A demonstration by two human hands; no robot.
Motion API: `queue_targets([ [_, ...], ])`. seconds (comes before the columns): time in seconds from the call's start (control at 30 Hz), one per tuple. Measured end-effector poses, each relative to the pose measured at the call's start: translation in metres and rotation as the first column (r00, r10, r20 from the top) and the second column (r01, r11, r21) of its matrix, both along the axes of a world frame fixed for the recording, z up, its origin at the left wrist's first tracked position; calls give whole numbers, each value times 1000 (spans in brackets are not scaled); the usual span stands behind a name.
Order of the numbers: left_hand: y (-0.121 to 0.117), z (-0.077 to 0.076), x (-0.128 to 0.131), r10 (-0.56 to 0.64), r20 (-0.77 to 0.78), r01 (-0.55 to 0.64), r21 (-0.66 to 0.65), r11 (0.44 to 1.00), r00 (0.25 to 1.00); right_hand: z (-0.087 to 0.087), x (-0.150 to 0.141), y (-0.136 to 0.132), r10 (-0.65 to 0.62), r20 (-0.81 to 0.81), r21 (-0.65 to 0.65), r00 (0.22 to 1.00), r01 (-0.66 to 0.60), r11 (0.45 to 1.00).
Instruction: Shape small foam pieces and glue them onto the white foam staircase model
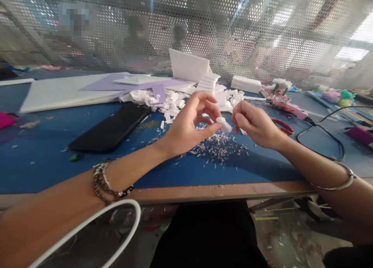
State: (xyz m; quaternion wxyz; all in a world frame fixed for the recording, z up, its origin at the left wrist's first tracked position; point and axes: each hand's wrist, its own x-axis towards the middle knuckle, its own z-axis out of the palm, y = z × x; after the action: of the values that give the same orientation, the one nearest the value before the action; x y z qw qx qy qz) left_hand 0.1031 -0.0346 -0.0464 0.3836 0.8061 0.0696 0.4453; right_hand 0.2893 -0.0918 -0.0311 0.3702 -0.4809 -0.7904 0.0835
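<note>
My left hand (194,122) pinches a small white rolled piece (224,125), apparently thin foam or paper, between thumb and fingertips. Close by on its right, my right hand (252,122) is closed, its fingers curled inward. Whatever it may grip is mostly hidden; a bit of pale pinkish material shows just under its fingers. Both hands are raised a little over the blue tabletop (163,171). Fine pale shavings (217,149) lie scattered beneath them. Behind the hands sits a heap of crumpled white scraps (171,105).
A black phone (112,128) lies left of my left hand. White sheets (64,91) and purple sheets (101,82) spread behind it. Red-handled scissors (282,126), a pink corded tool (294,109) and its black cable (323,147) are at right. A perforated metal screen (215,39) stands behind.
</note>
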Motion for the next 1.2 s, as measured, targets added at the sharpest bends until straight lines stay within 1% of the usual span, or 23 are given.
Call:
queue_targets([
  [0.2,0,0,0,-1,-5,1,-13,1000,1000,1,-2,-2,14,34,-5,999,-14,1000],
  [0.37,1,-1,0,1,0,-1,1,1000,1000,0,-1,-1,51,2,-33,999,-51,998],
  [0.53,1,-1,0,6,-5,-6,15,1000,1000,1,-1,-2,70,54,-17,996,-69,997],
  [0.67,2,-2,0,4,-4,-4,13,1000,1000,2,-2,-4,56,94,-7,994,-56,998],
  [0.83,3,-3,0,-26,4,26,10,1000,1000,5,-3,-6,42,163,-10,986,-41,999],
  [0.9,3,-3,0,-29,1,29,0,1000,1000,4,-3,-5,21,143,-6,989,-20,1000],
  [0.97,2,-2,0,-31,-2,31,-34,999,1000,2,-2,-4,8,74,9,997,-9,1000],
  [1.07,2,0,-1,-25,-13,23,-130,991,1000,-1,-1,-3,39,-43,9,998,-39,999],
  [1.13,3,0,-2,-7,-24,2,-204,979,1000,-2,-1,-2,54,-61,2,997,-54,999],
  [1.2,4,0,-2,-14,-31,4,-281,960,999,-1,-2,-3,51,-26,8,998,-51,999],
])
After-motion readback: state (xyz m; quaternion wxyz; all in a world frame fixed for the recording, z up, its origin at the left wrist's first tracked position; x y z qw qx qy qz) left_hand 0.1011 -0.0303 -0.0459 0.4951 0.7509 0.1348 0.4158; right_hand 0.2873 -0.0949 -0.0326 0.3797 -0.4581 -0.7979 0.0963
